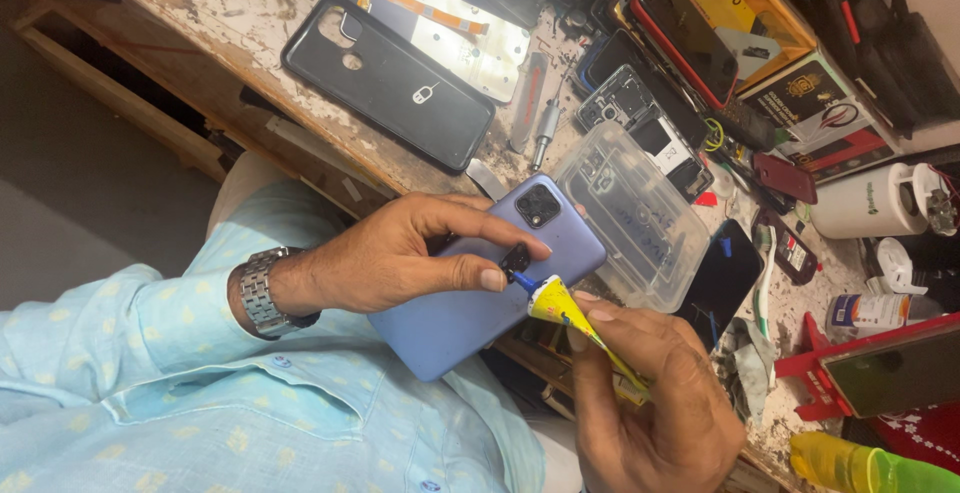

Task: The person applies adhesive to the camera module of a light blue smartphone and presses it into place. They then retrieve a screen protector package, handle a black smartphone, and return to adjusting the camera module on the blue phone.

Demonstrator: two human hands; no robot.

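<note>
We see our left hand [400, 258] closed around a blue plastic smartphone [470, 303], back side up, with a small black square part [516, 258] pinched between the thumb and forefinger just above the phone's rear shell. The phone rests over our lap at the edge of the worn, paint-chipped wooden workbench [250, 23], tilted so its camera block faces us, which keeps the back in plain sight and steady under the fingers.

Our right hand [650, 403] is closed on a yellow squeeze tube with a blue pointed nozzle [560, 308], held like a pen. The nozzle tip sits right at the small black part, touching it or very nearly so; the view is too tight to tell which. Holding the tube low near its nozzle gives fine control of the tip.

Just beyond the phone lies a clear plastic lidded box [640, 208], and further along the bench a black phone back cover [390, 78] lies flat beside a silvery metal phone frame [450, 28]. A grey-handled screwdriver [545, 128] lies between them and the box. A steel-link wristwatch [262, 293] sits on our left wrist, above a light blue patterned shirt sleeve [120, 333].
</note>
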